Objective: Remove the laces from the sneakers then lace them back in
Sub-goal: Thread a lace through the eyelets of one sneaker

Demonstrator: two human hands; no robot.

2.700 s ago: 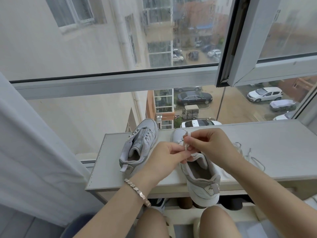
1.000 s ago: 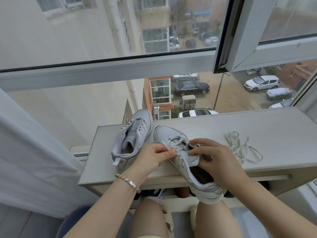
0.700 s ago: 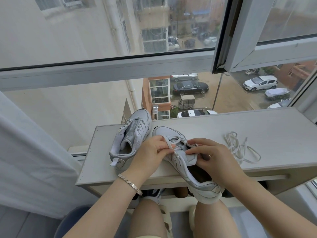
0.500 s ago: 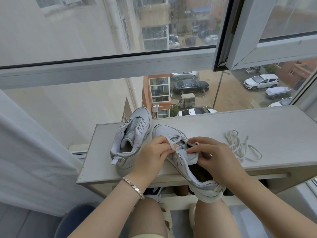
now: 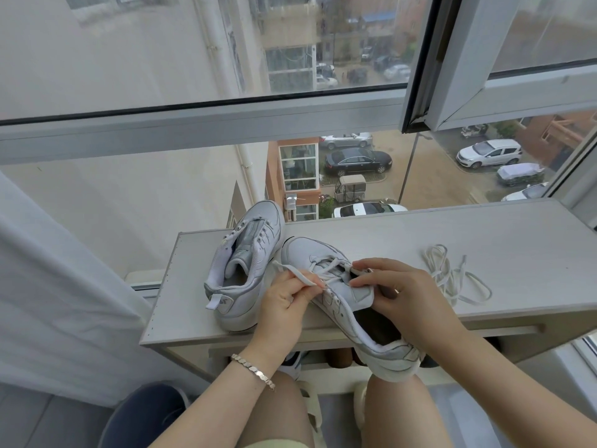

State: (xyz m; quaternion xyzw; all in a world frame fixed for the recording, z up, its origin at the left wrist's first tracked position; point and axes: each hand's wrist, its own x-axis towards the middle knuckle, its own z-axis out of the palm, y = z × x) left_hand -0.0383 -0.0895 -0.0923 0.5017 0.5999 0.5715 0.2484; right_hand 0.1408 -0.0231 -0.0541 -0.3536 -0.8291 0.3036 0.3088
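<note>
From the head camera, the left hand (image 5: pixel 287 299) pinches a flat white lace (image 5: pixel 297 274) between thumb and forefinger, and a free length of it sticks out past the knuckles. Just right of that hand lies the sneaker being worked on (image 5: pixel 344 300). Its toe sits on the shelf top (image 5: pixel 484 240) beyond both hands, and its heel hangs off the near edge under the right wrist. The right hand (image 5: pixel 407 292) curls over the sneaker's tongue and upper and grips them. I cannot tell whether it also pinches the other lace end. The second sneaker (image 5: pixel 245 266) stands just left of the left hand, without a lace. A loose lace (image 5: pixel 452 276) lies in a heap just right of the right hand.

The main risk is probably the overhanging heel. A hard tug from the left hand could drag the sneaker off the edge if the right hand slackens. Uneven pulling could also leave one end too short, or draw it back out of an eyelet.

A few seconds earlier both hands met above the toe, holding the lace up together. Now they are lower and apart at the eyelets, and the sneaker has swung so its heel points toward the right knee. Over the last half second the left hand has drawn the lace out leftward. The second sneaker and the loose lace have not moved.
</note>
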